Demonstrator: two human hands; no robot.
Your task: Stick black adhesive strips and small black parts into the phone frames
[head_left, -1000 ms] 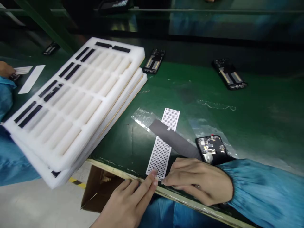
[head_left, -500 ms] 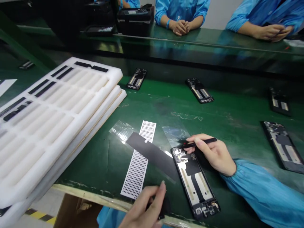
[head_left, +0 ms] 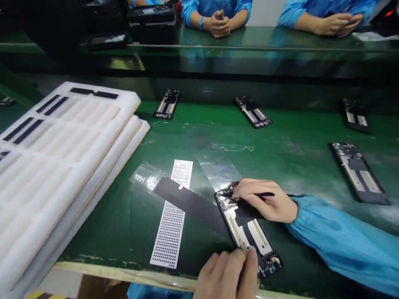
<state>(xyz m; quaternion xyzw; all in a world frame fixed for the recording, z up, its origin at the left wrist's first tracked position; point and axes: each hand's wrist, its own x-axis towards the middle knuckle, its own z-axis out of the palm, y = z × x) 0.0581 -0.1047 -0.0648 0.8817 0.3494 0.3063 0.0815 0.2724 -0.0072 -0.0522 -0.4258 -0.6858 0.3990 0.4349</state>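
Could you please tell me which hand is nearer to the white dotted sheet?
Left. The left hand is just right of the near end of the white dotted sheet; the right hand, holding a black tool, rests farther right, on the phone frame.

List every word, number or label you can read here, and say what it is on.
No text can be read anywhere.
Open phone nearest the camera: any board markings too small.
Black machine at the far edge: display blurred.
White dotted strip: only holes, no writing.

Five phone frames (head_left: 249, 232), three foam trays (head_left: 71, 137), one dotted sheet (head_left: 171, 224), one black strip (head_left: 187, 201).
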